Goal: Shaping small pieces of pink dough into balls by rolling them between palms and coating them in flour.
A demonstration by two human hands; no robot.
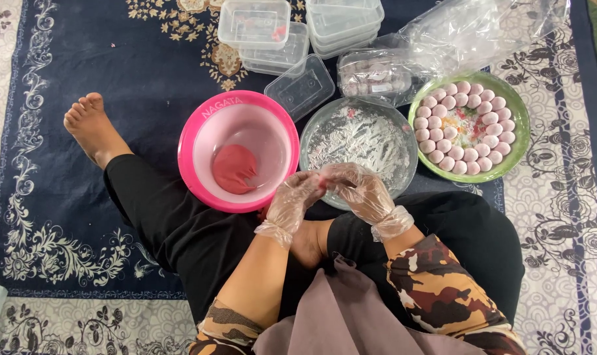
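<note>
two gloved hands pressing a pink lump over the floured dish

as i look down from the head camera, the biggest thing is the dark blue patterned rug [81, 197], where the person sits cross-legged in black trousers with a bare foot [91, 125] out to one side. on the rug ahead of the knees i see three round vessels in a row: a pink bowl [200, 131] with a mass of red dough [235, 168] in its bottom, a clear glass dish [361, 135] dusted with white flour, and a green plate [519, 108] ringed with pale pink dough balls [443, 108]. beyond them stand stacked clear plastic containers [272, 36], one loose lid [300, 87], and a crumpled clear plastic bag [469, 33] that partly covers a filled container.

smallest and nearest, the left hand [292, 204] and right hand [361, 190], both in thin clear gloves, meet over the near rim of the glass dish. their fingertips are pressed together around a small pink piece of dough [323, 183], pinched between both hands. the fingers hide most of it, so i cannot tell its long axis or which way it points.
</note>
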